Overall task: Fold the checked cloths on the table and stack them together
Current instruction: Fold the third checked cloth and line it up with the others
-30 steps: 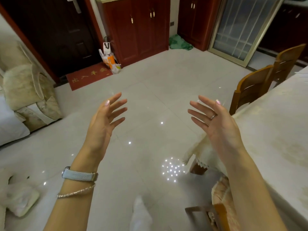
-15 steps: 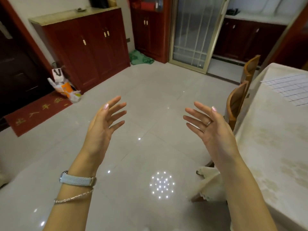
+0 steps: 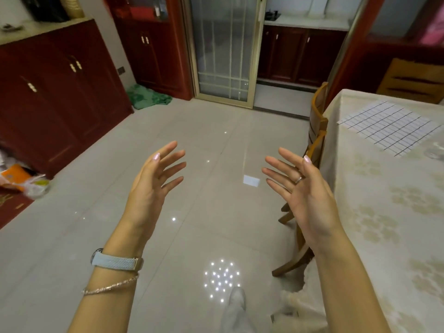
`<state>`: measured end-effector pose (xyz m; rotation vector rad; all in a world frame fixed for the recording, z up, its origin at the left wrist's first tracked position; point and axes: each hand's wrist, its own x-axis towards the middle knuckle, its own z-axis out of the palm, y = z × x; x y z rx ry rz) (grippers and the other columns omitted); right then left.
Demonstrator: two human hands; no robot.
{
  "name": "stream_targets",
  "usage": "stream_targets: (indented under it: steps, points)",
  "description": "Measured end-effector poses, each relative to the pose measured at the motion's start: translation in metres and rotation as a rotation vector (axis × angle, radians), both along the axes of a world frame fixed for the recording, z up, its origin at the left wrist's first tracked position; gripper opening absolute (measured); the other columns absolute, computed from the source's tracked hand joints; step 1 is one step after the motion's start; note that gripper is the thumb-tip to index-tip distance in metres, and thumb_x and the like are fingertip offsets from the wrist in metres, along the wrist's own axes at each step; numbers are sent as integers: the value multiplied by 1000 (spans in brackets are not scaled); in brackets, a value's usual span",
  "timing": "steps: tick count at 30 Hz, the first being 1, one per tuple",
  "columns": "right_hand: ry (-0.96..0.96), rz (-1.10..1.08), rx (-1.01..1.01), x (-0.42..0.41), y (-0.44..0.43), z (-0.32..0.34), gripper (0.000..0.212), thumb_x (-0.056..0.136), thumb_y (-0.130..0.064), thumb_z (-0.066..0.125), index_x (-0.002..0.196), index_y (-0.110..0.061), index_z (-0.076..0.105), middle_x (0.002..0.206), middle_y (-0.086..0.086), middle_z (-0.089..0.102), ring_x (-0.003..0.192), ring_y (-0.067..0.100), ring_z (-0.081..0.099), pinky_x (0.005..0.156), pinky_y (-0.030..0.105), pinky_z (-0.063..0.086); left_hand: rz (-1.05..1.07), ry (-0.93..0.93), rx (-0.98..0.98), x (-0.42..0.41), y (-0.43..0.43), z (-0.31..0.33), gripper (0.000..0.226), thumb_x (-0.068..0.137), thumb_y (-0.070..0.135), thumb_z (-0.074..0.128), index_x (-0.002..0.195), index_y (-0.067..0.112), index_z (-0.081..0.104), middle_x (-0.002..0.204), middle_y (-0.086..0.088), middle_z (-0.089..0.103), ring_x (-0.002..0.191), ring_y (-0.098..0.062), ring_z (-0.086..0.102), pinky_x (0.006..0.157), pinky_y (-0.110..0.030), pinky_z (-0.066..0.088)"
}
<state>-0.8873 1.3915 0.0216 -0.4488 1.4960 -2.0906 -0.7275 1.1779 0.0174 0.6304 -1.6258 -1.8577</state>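
A white cloth with a dark checked grid [image 3: 389, 124] lies flat on the table [image 3: 384, 212] at the far right, partly cut off by the frame edge. My left hand [image 3: 153, 186] and my right hand [image 3: 305, 191] are raised over the floor, palms facing each other, fingers spread and straight, holding nothing. The right hand hovers just left of the table's edge, well short of the cloth. A watch and a bracelet sit on the left wrist.
Wooden chairs [image 3: 314, 131] stand tucked along the table's left side. Red cabinets [image 3: 60, 92] line the left wall, with a green cloth [image 3: 149, 97] on the floor by them. A glass sliding door [image 3: 225, 49] is straight ahead. Bags [image 3: 21, 181] lie at the left.
The view has swung to the right, bringing the table and the checked cloth further into sight. Both hands keep the same raised, spread pose.
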Motion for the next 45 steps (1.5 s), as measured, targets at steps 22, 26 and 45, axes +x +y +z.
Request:
stream_targets:
  steps: [22,26,45]
  points:
    - [15,-241,14,-328,-177,2,43,105,-35,29,133,-16,56,124,7,69,116,22,65,107,47,44,-261,53,32,-393,-207,0,43,105,38,27,137,26,53,132,3,64,123,-17,59,105,-43,43]
    - [26,-323,7,-390,-221,9,43,105,-35,30,133,-16,56,125,8,68,117,23,65,108,48,43,-341,43,50,-472,-259,6,43,104,39,29,136,25,54,132,1,63,123,-17,59,108,-45,41]
    - [5,-681,-7,-675,-279,3,43,106,-32,28,131,-14,58,123,9,69,115,24,66,107,49,44,-709,15,35,-850,-314,5,42,104,36,30,135,23,55,129,2,65,121,-17,60,107,-44,43]
